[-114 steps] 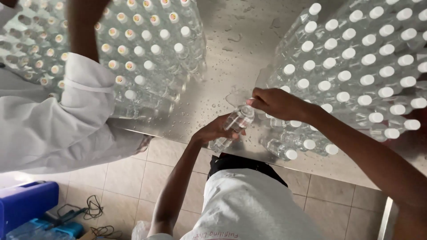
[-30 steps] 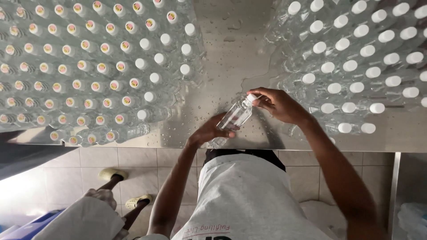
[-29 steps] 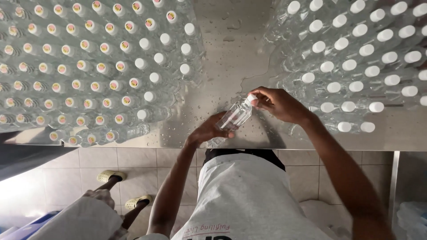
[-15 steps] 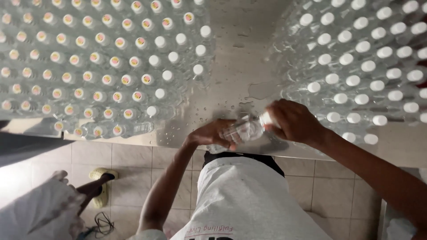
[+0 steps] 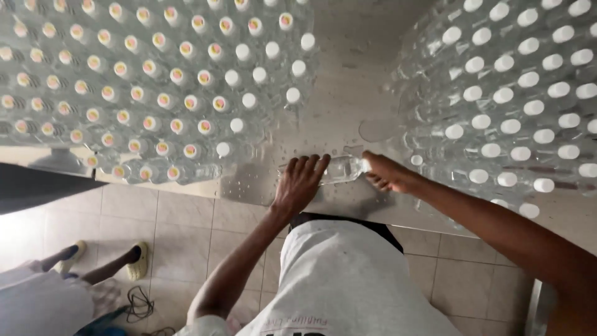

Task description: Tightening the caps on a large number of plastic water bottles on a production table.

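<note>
A clear plastic bottle (image 5: 341, 169) lies on its side on the wet steel table (image 5: 348, 93), near the front edge. My left hand (image 5: 301, 183) grips its base end. My right hand (image 5: 387, 174) closes around its neck and cap end. Both hands are on the same bottle, between two big groups of bottles.
Several upright bottles with sealed, coloured tops (image 5: 155, 81) crowd the table's left part. Several white-capped bottles (image 5: 522, 93) fill the right part. A bare wet strip runs between them. On the tiled floor at the lower left stands another person in yellow sandals (image 5: 137, 261), beside a black cable (image 5: 140, 305).
The bottle went from held tilted above the table to lying flat on it, with both hands still on it. The other person moved off to the lower left.
</note>
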